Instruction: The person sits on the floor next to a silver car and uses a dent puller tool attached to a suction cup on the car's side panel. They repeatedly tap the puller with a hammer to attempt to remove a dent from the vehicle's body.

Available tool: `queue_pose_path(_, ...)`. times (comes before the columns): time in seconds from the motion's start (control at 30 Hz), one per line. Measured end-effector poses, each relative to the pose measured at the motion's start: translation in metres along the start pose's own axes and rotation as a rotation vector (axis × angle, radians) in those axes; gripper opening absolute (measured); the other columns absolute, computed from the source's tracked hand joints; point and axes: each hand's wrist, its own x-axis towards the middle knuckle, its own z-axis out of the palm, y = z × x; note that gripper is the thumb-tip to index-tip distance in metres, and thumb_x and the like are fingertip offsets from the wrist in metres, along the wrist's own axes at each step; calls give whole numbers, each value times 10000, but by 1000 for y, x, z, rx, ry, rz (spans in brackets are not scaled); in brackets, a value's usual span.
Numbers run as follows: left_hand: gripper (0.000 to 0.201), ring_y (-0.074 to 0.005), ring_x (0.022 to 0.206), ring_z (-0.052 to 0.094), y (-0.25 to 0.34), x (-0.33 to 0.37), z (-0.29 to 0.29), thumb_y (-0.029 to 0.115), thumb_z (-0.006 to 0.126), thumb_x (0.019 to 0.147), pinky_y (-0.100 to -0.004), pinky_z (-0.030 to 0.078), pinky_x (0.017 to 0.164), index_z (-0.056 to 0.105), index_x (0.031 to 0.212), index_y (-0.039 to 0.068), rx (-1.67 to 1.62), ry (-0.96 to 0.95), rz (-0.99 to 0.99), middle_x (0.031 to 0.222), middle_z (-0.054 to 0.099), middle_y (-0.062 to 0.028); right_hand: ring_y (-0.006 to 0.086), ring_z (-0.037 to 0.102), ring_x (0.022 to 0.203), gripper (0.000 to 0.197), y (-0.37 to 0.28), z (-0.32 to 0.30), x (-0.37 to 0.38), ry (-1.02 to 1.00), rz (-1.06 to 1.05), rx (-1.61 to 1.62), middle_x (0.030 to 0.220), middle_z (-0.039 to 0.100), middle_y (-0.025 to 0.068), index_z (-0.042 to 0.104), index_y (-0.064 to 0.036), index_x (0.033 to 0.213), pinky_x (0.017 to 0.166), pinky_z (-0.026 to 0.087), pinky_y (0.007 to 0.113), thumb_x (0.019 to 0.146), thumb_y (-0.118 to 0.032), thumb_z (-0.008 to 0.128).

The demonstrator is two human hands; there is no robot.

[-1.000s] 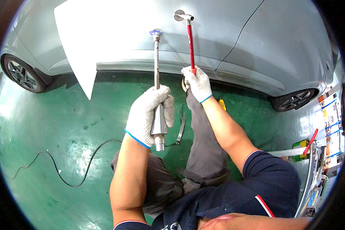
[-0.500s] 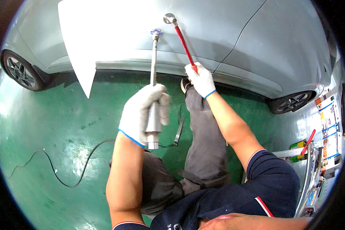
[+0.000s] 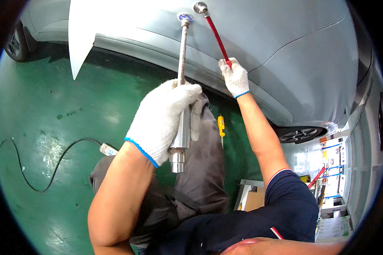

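Observation:
My left hand (image 3: 159, 117), in a white knit glove with a blue cuff, is wrapped round the metal sliding weight of a slide hammer (image 3: 182, 131). Its long rod (image 3: 182, 59) runs up to a blue tab (image 3: 185, 18), which meets the silver-grey car door panel (image 3: 259, 29). To the right, my gloved right hand (image 3: 235, 78) grips the lower end of a hammer's red handle (image 3: 217, 38). The round metal hammer head (image 3: 200, 7) is up beside the tab, over the panel; whether it touches the panel I cannot tell.
A white pointed sheet (image 3: 78, 40) hangs against the car at left. A black cable (image 3: 57, 170) crosses the green floor (image 3: 98, 93). Beside my leg is a yellow tool (image 3: 221, 125). A car wheel (image 3: 300, 134) and a cart (image 3: 244, 193) are at right.
The view has shifted and turned, with the car appearing tilted. Both hands keep their tools; the left hand's weight still sits low on the rod. The yellow tool has come into view.

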Motion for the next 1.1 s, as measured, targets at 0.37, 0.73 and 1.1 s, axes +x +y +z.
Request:
queue_pose_path(0.37,179,-142,481,580,7,-2,3,226,671,997,-291,485,428,593,969,68,29,35,-21,708,625,-47,260,687,669,411,1,-27,15,-6,-127,-381,728,656,101,671,-85,1010,645,532,380,1034,-495,669)
queue_pose_path(0.73,189,-125,508,581,7,-2,0,243,687,987,-284,484,449,610,955,73,102,88,-8,720,625,-32,312,706,695,361,-15,-35,18,83,-156,-251,734,677,110,676,-113,1002,660,547,408,1042,-471,661)
queue_pose_path(1.1,195,-131,492,580,6,-3,0,240,683,992,-287,474,435,609,975,60,42,48,-18,711,621,-36,347,721,699,437,-35,-40,18,114,-223,-118,727,686,144,670,-106,986,640,544,463,1050,-534,608)
